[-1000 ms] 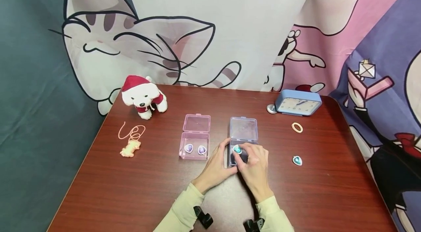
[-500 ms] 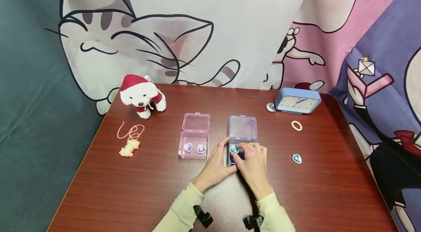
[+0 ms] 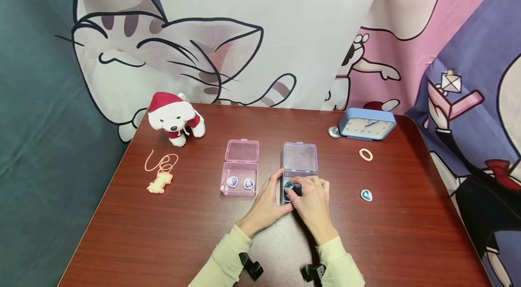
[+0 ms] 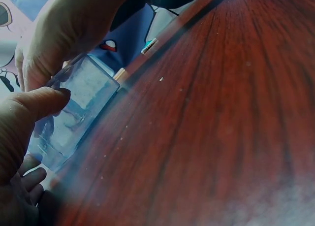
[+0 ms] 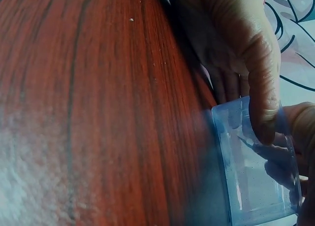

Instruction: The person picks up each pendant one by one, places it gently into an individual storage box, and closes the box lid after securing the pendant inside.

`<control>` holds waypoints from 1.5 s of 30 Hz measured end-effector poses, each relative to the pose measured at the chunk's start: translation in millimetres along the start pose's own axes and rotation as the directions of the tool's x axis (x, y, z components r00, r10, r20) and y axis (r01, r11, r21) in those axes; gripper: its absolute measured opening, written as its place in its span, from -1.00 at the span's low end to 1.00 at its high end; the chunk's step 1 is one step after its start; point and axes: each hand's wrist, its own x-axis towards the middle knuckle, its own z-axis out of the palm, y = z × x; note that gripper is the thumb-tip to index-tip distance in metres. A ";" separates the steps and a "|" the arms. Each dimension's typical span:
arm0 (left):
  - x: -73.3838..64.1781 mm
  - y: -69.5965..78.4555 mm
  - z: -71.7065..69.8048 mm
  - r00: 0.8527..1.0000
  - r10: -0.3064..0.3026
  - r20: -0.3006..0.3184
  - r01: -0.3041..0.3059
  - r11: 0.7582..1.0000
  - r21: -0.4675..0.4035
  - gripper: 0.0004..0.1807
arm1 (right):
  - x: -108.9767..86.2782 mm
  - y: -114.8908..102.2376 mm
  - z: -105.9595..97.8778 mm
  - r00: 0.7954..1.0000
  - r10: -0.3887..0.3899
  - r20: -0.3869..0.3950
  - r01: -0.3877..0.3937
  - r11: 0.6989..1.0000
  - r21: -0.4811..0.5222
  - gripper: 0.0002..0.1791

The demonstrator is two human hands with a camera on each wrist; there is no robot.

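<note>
A clear blue plastic box stands on the table with its lid raised. My left hand holds it at the left and near sides; in the left wrist view the thumb lies along the box wall. Inside the box's left part, my right hand pinches a teal gem between thumb and forefinger. The fingers partly cover the gem. In the right wrist view, the right thumb reaches down into the box, and the gem cannot be made out. Another teal gem with a pale rim lies to the right.
Left of the hands, an open pink box contains two purple gems. A wooden ring, a blue clock and a silver disc are at right. A plush dog and a corded figurine occupy the left.
The right hand has moved the teal gem slightly left and lower inside the blue box, and its fingers now cover more of it. The left hand keeps its hold.
</note>
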 end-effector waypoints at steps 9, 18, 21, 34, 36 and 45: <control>0.8 0.0 0.9 1.000 -0.006 0.000 0.006 1.000 -0.007 0.07 | -0.9 0.5 -1.3 1.000 0.024 0.014 -0.025 0.999 0.023 -0.76; -0.4 1.0 1.6 1.000 0.014 0.004 -0.014 1.000 -0.012 0.10 | -9.3 17.2 -5.8 0.970 0.045 -0.240 0.024 0.960 0.279 -0.85; -0.7 0.5 1.9 0.999 0.042 -0.001 -0.042 0.999 -0.008 0.10 | -11.7 26.0 -13.6 0.944 0.108 -0.312 0.001 0.943 0.331 -0.82; -0.2 0.1 2.2 0.999 0.054 -0.007 -0.054 0.998 0.015 0.11 | -40.7 81.9 -41.1 0.843 0.334 -0.421 -0.215 0.928 0.304 -0.73; -0.2 0.0 2.0 0.999 0.054 -0.007 -0.054 0.998 0.013 0.10 | -46.9 91.9 -45.2 0.826 0.367 -0.428 -0.267 0.923 0.278 -0.69; -0.3 -0.6 -0.1 1.000 0.029 0.002 -0.029 1.000 0.008 0.11 | -64.6 119.9 -62.9 0.758 0.561 -0.334 -0.568 0.819 0.086 -0.33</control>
